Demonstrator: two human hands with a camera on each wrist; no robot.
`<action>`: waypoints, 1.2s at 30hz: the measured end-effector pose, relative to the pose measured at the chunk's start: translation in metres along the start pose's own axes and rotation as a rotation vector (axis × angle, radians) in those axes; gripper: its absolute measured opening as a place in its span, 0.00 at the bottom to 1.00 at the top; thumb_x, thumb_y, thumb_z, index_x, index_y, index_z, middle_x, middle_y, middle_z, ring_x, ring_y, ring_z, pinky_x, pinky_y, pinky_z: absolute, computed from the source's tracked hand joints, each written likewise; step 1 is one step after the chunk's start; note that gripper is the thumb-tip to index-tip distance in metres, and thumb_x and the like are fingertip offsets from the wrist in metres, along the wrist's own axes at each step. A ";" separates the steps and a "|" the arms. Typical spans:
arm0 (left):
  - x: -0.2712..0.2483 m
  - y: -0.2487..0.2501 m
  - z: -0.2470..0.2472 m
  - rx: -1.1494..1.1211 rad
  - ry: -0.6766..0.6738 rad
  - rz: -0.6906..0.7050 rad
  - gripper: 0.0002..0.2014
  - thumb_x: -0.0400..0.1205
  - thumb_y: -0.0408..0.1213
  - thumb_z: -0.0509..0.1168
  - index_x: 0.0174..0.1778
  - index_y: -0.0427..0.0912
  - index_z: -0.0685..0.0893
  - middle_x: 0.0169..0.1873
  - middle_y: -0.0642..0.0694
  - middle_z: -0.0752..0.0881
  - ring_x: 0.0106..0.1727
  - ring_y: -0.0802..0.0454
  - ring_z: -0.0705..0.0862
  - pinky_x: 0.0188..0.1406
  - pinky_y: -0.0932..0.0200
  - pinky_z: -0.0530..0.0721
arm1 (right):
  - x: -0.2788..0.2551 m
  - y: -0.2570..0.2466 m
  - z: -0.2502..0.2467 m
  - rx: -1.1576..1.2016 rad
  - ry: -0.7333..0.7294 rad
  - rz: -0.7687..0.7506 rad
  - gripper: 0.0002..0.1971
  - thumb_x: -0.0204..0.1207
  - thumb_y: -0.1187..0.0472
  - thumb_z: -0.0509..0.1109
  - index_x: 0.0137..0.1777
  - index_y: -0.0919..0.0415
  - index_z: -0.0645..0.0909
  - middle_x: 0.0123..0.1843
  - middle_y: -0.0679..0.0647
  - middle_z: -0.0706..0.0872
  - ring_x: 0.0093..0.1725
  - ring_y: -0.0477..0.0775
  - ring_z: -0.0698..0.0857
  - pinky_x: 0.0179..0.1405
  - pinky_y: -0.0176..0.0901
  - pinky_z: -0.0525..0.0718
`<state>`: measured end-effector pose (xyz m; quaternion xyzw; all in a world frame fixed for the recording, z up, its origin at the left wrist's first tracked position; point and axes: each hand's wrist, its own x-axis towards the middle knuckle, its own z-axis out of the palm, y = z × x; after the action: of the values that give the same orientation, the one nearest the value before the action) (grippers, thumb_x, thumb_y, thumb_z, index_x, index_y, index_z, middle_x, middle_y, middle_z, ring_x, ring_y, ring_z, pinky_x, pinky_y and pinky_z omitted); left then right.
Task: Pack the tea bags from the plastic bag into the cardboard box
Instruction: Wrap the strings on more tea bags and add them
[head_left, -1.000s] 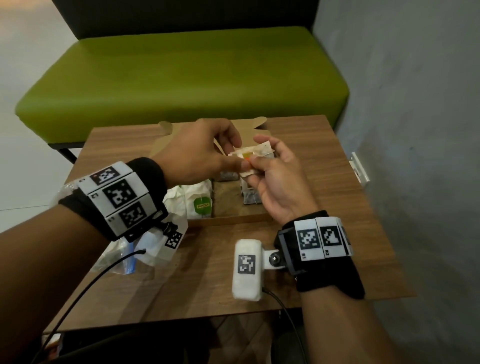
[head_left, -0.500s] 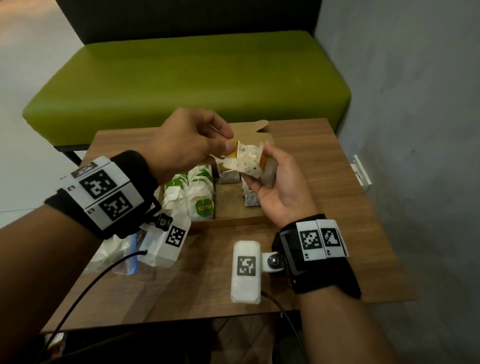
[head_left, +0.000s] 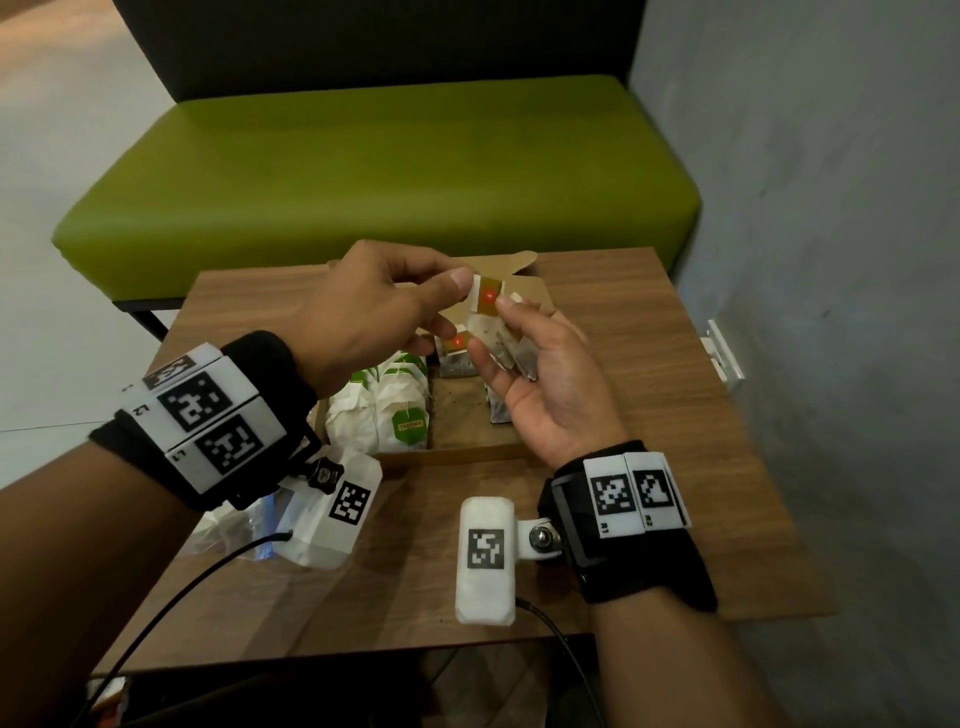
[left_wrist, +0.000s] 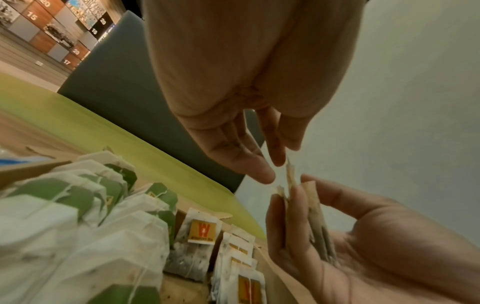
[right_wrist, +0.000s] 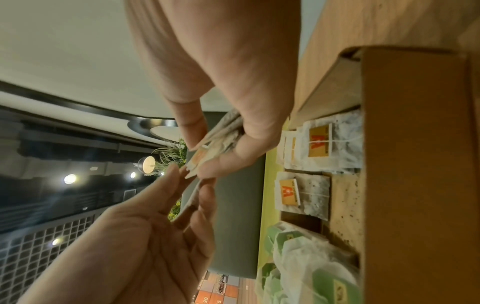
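My right hand (head_left: 497, 332) is palm up over the open cardboard box (head_left: 452, 454), with thumb and fingers holding a small stack of tea bags (head_left: 519, 353). My left hand (head_left: 460, 288) pinches the top of one yellow-and-red-tagged tea bag (head_left: 485, 299) at the front of that stack. The left wrist view shows the left fingertips (left_wrist: 275, 162) on that bag's upper edge. In the box, green-tagged tea bags (head_left: 395, 415) fill the left side and yellow-tagged ones (right_wrist: 301, 195) stand on the right. The plastic bag (head_left: 228, 530) lies at the front left, mostly hidden under my left wrist.
The box sits on a small wooden table (head_left: 649, 415). A green bench (head_left: 363, 171) stands behind it and a grey wall (head_left: 831, 260) runs close along the right. A white bracket (head_left: 724, 353) is on the wall beside the table's right edge.
Both hands have lifted a little above the box. The right hand has turned palm up with the stack, and the left hand's pinch now sits on the top of the front bag.
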<state>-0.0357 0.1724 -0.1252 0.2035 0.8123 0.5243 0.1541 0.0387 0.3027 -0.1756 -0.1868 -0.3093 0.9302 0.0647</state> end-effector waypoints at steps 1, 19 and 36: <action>0.000 0.000 0.000 -0.011 0.018 0.003 0.08 0.83 0.43 0.69 0.51 0.47 0.91 0.49 0.45 0.91 0.38 0.54 0.89 0.34 0.58 0.86 | 0.000 0.001 0.001 -0.028 -0.002 -0.010 0.10 0.80 0.69 0.72 0.59 0.62 0.78 0.48 0.57 0.90 0.42 0.50 0.92 0.38 0.42 0.91; -0.003 0.002 0.002 -0.109 0.084 -0.086 0.04 0.78 0.34 0.74 0.44 0.37 0.89 0.36 0.41 0.89 0.32 0.56 0.87 0.27 0.64 0.85 | 0.002 0.004 0.008 0.085 0.068 0.002 0.22 0.87 0.56 0.65 0.76 0.67 0.75 0.70 0.66 0.86 0.59 0.61 0.89 0.40 0.49 0.92; 0.000 0.005 0.007 -0.083 0.072 -0.118 0.08 0.72 0.34 0.79 0.36 0.41 0.85 0.25 0.50 0.84 0.26 0.58 0.82 0.22 0.66 0.78 | 0.005 0.001 0.000 0.251 0.066 -0.015 0.23 0.86 0.50 0.64 0.74 0.65 0.78 0.70 0.67 0.86 0.70 0.65 0.85 0.68 0.59 0.84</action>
<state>-0.0317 0.1799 -0.1236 0.1297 0.8055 0.5544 0.1640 0.0337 0.3033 -0.1773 -0.2052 -0.1896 0.9545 0.1046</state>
